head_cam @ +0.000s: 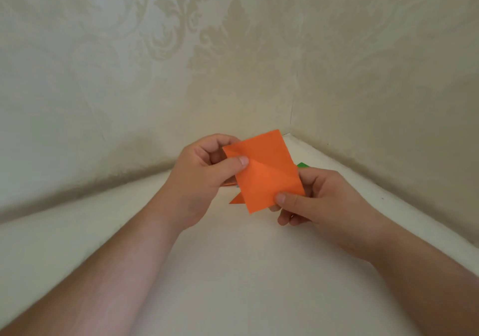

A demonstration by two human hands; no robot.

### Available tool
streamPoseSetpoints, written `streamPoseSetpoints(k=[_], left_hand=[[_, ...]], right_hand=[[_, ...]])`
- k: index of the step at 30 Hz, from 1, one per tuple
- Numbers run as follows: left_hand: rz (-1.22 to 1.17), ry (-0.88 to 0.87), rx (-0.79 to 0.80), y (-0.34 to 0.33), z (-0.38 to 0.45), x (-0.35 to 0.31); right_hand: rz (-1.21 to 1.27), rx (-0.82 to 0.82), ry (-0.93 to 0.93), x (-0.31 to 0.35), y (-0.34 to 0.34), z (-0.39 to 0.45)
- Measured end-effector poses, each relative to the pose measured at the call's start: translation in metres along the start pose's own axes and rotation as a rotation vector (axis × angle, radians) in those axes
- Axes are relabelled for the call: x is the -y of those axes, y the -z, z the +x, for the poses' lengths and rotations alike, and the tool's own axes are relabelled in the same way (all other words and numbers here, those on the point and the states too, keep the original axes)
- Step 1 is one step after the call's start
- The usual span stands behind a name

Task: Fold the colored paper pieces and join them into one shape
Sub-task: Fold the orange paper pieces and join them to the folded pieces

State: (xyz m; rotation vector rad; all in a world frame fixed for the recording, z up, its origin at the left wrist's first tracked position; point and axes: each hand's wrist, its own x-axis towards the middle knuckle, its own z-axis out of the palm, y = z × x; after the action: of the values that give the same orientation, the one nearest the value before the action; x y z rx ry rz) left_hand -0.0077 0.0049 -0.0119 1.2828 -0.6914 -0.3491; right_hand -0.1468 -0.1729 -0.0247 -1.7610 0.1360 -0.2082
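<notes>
An orange paper square (264, 172) with a diagonal crease is held up above the white surface, tilted. My left hand (202, 177) pinches its left edge between thumb and curled fingers. My right hand (318, 201) pinches its lower right corner, thumb on the front. Below and behind the sheet another orange paper piece (236, 200) shows a pointed corner on the surface. A green paper piece (302, 165) peeks out behind the sheet's right edge; most of it is hidden.
The white surface (233, 271) runs into a corner formed by two walls with pale damask wallpaper (233, 50). Both forearms reach in from the bottom of the view.
</notes>
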Motion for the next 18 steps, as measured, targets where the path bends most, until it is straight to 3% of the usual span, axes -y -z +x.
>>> streamPoseSetpoints(k=[10,18], left_hand=[[0.043,0.025,0.011,-0.0015,-0.0026,-0.0025],[0.116,0.16,0.176,-0.0042,-0.0082,-0.0058]], right_hand=[[-0.028,-0.053,0.045,-0.0031,0.0015,0.0022],[0.098,-0.063,0.081,-0.0029,0.002,0.0041]])
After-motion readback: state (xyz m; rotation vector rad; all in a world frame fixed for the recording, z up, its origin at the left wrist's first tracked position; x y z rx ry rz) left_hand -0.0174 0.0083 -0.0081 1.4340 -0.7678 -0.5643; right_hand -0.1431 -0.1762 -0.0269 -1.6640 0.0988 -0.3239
